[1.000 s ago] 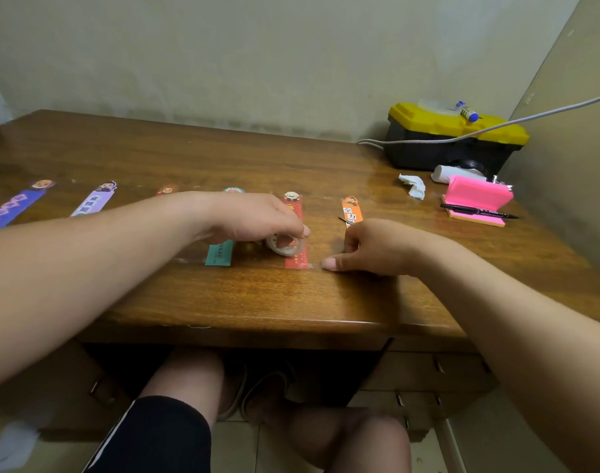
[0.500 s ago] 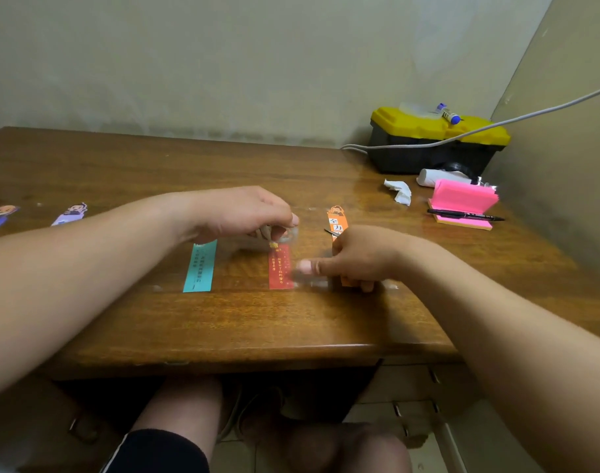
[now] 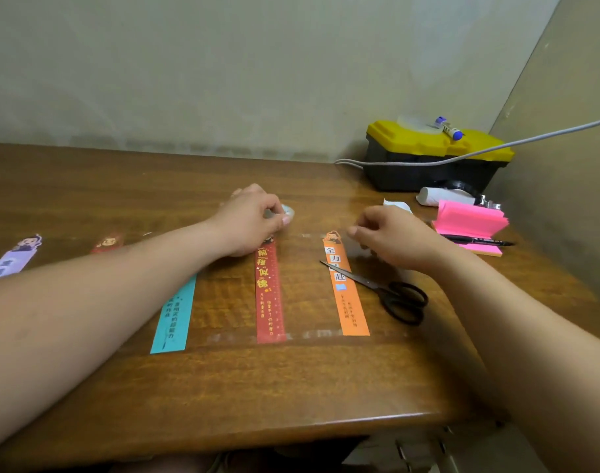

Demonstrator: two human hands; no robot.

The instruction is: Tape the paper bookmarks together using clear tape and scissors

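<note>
L hand (image 3: 251, 223) grips tape roll (image 3: 288, 211) at red bookmark (image 3: 269, 295) top; R hand (image 3: 397, 244) curled, grasp unclear. Prob strip-pulling step; scissors (image 3: 387, 291) next.

A bare left hand (image 3: 251, 223) and forearm are seen from 8 o'clock, a bare right hand (image 3: 394, 242) and forearm from 4 o'clock.
</note>
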